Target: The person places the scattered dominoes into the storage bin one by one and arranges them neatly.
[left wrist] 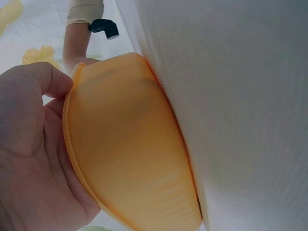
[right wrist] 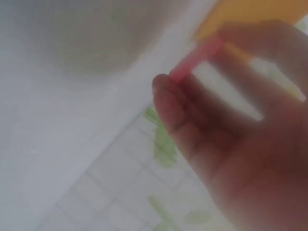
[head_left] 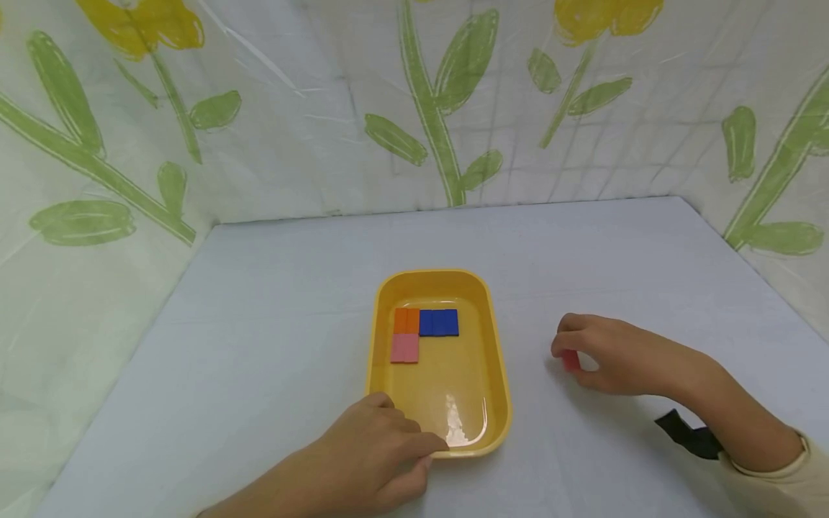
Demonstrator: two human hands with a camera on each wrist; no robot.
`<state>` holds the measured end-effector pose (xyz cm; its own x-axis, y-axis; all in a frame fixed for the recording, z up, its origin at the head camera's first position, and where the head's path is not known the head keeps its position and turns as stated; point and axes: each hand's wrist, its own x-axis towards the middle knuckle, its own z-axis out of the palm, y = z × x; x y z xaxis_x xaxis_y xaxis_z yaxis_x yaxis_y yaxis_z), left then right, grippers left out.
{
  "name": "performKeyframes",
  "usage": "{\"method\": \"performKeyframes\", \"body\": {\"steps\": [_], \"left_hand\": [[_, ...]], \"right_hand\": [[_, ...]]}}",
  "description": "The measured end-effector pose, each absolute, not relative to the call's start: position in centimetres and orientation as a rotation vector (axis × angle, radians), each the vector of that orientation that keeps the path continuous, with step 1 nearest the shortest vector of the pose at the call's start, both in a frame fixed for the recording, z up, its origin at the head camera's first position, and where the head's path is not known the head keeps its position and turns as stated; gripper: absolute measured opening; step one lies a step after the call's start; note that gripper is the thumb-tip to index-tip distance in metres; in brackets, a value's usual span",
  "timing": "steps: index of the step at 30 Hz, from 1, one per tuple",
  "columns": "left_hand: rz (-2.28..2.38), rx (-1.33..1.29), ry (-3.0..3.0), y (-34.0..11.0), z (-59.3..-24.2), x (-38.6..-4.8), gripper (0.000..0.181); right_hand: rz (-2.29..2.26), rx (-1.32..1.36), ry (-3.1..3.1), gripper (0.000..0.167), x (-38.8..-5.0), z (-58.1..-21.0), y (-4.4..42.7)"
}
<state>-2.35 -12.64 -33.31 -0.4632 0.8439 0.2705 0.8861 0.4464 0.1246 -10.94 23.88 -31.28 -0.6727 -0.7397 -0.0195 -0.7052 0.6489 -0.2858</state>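
Observation:
A yellow tray [head_left: 497, 360] lies on the table in the head view, its short side toward me. Inside it, near the far left corner, two orange tiles [head_left: 406, 321], three blue tiles [head_left: 438, 323] and two pink tiles [head_left: 404, 348] sit edge to edge. My left hand [head_left: 369, 453] grips the tray's near left rim; the left wrist view has the thumb against the tray's outer wall [left wrist: 130, 134]. To the right of the tray, my right hand [head_left: 615, 356] pinches a reddish-pink tile [right wrist: 197, 57] between thumb and fingers, just over the table. That view is blurred.
A pale cloth covers the table [head_left: 272, 302]. Light sheets [head_left: 311, 129] painted with flowers and leaves stand along its back and sides. A black strap [head_left: 689, 435] hangs at the right wrist, near the cream sleeve [head_left: 777, 475].

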Motion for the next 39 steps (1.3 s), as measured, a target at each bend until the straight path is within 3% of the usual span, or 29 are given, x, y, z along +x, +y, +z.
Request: {"method": "performKeyframes", "body": {"steps": [39], "left_hand": [[-0.382, -1.521, -2.553, -12.6, -33.2, -2.4, 0.015]], "right_hand": [[-0.381, -1.622, 2.764, 0.012, -11.9, -28.2, 17.7]]}}
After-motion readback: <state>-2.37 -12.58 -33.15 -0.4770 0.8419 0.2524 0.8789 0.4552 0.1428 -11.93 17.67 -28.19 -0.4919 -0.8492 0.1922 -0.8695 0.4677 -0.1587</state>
